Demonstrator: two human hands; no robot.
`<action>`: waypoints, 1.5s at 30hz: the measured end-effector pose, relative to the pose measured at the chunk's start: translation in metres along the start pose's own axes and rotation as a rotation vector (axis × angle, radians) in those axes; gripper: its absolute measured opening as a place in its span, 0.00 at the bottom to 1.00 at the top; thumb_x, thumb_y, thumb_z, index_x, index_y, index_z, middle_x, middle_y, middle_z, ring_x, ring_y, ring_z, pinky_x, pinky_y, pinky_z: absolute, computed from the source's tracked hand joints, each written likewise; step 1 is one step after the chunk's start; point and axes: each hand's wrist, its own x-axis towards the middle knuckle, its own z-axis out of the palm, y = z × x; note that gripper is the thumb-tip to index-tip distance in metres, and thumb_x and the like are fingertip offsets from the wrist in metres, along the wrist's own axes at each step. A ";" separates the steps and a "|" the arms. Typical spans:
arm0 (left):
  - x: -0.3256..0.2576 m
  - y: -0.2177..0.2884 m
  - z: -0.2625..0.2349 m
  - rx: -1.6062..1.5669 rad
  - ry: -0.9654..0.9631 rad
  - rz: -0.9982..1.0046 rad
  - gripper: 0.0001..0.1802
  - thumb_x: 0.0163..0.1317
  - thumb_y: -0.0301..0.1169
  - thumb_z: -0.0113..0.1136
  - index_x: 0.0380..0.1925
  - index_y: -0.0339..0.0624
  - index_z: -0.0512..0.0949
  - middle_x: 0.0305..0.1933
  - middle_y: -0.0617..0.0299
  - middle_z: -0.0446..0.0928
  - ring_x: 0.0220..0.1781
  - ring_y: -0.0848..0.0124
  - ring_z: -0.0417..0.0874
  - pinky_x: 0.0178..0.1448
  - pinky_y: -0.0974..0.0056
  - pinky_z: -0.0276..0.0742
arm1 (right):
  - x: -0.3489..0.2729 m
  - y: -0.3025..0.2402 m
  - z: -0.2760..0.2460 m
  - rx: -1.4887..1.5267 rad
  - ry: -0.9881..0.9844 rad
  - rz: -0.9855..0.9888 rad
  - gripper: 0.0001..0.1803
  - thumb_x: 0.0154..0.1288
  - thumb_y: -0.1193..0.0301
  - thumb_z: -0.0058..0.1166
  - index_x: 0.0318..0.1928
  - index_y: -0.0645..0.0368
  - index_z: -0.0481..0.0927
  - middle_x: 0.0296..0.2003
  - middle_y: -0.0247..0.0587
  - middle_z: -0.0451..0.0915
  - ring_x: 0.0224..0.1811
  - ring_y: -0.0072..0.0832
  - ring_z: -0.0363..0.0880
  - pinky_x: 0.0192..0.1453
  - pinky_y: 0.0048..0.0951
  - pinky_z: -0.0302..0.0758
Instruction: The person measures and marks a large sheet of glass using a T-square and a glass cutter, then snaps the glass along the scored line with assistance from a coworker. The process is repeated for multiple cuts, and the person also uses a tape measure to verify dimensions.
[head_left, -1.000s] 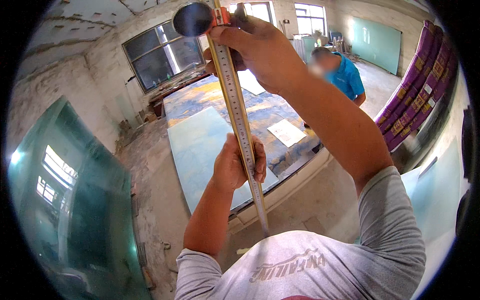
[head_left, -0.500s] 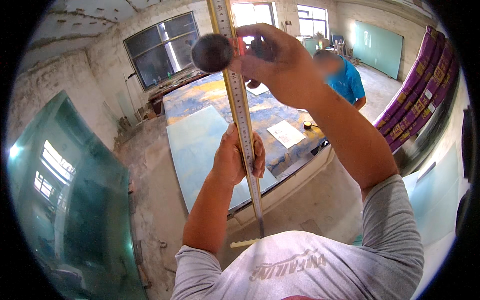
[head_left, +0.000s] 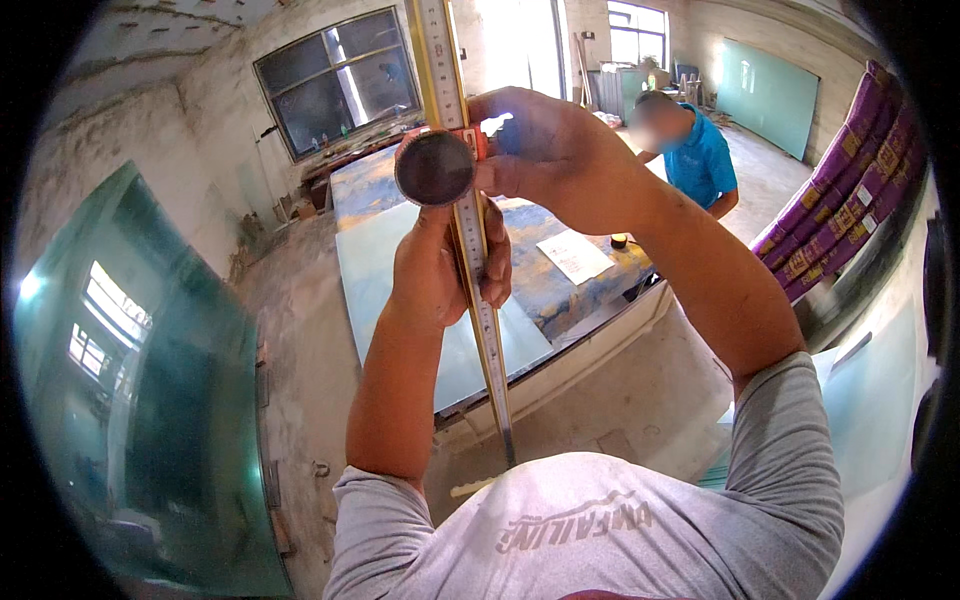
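Note:
A long yellow metal ruler (head_left: 487, 330) runs upright in front of me, from the top edge down to my chest. My left hand (head_left: 440, 270) wraps around its middle. My right hand (head_left: 555, 150) grips the red sliding fitting (head_left: 470, 145) on the ruler higher up. A round dark knob (head_left: 435, 168) sticks out from that fitting toward me, just above my left hand.
Beyond the ruler lies a large work table (head_left: 360, 180) with a pale glass sheet (head_left: 375, 275) and a paper (head_left: 575, 257) on it. A person in a blue shirt (head_left: 700, 160) stands at its far side. Big green glass panes (head_left: 130, 400) lean at the left. Purple stacked strips (head_left: 850, 200) line the right.
My right hand has slid the red fitting and knob down the ruler toward my left hand. The left hand has shifted up a little on the ruler.

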 end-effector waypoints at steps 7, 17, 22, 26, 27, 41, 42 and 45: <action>0.003 0.012 -0.013 -0.090 -0.242 0.076 0.28 0.76 0.52 0.41 0.58 0.39 0.71 0.33 0.50 0.79 0.24 0.61 0.83 0.27 0.56 0.78 | 0.001 -0.001 0.006 -0.051 0.008 0.014 0.21 0.67 0.70 0.64 0.57 0.63 0.78 0.44 0.44 0.83 0.47 0.27 0.83 0.54 0.31 0.79; 0.008 0.038 -0.006 -0.095 -0.349 0.215 0.29 0.79 0.48 0.40 0.61 0.32 0.70 0.41 0.47 0.79 0.29 0.63 0.83 0.29 0.58 0.78 | -0.047 0.048 0.033 0.139 -0.069 0.166 0.40 0.62 0.59 0.71 0.68 0.64 0.66 0.48 0.46 0.80 0.50 0.31 0.80 0.56 0.35 0.79; 0.022 0.046 0.016 -0.119 -0.368 0.236 0.30 0.79 0.48 0.39 0.60 0.30 0.72 0.40 0.47 0.80 0.31 0.63 0.84 0.30 0.58 0.78 | -0.200 0.104 0.140 0.711 -0.243 0.570 0.45 0.66 0.29 0.45 0.51 0.65 0.77 0.40 0.43 0.80 0.48 0.30 0.80 0.51 0.34 0.77; 0.010 0.042 0.036 -0.019 0.011 0.236 0.32 0.77 0.55 0.41 0.48 0.33 0.78 0.30 0.50 0.81 0.25 0.62 0.85 0.26 0.60 0.78 | -0.213 0.099 0.174 0.703 -0.008 0.577 0.42 0.69 0.29 0.40 0.41 0.60 0.76 0.27 0.38 0.77 0.27 0.27 0.78 0.32 0.27 0.75; 0.010 0.038 0.038 0.034 0.005 0.203 0.33 0.76 0.57 0.41 0.44 0.35 0.79 0.28 0.51 0.80 0.23 0.62 0.84 0.25 0.60 0.78 | -0.215 0.097 0.171 0.690 0.010 0.567 0.39 0.72 0.32 0.38 0.39 0.60 0.75 0.26 0.38 0.76 0.26 0.26 0.77 0.31 0.27 0.74; 0.005 0.025 0.040 0.068 -0.032 0.159 0.37 0.74 0.66 0.37 0.33 0.41 0.77 0.18 0.59 0.72 0.16 0.67 0.79 0.19 0.61 0.74 | -0.213 0.079 0.161 0.681 0.057 0.544 0.29 0.79 0.42 0.38 0.36 0.57 0.71 0.24 0.33 0.73 0.23 0.24 0.71 0.29 0.28 0.71; 0.005 0.024 0.040 0.067 -0.035 0.160 0.37 0.74 0.65 0.37 0.33 0.41 0.77 0.18 0.60 0.72 0.16 0.67 0.79 0.20 0.61 0.74 | -0.215 0.081 0.160 0.704 0.035 0.562 0.29 0.79 0.42 0.38 0.38 0.58 0.72 0.26 0.34 0.74 0.25 0.24 0.72 0.31 0.29 0.72; 0.005 0.023 0.040 0.051 -0.043 0.147 0.36 0.75 0.65 0.36 0.35 0.41 0.77 0.20 0.59 0.73 0.17 0.66 0.78 0.21 0.60 0.74 | -0.218 0.083 0.154 0.736 0.001 0.584 0.31 0.79 0.42 0.39 0.46 0.61 0.74 0.31 0.37 0.77 0.31 0.26 0.75 0.38 0.30 0.74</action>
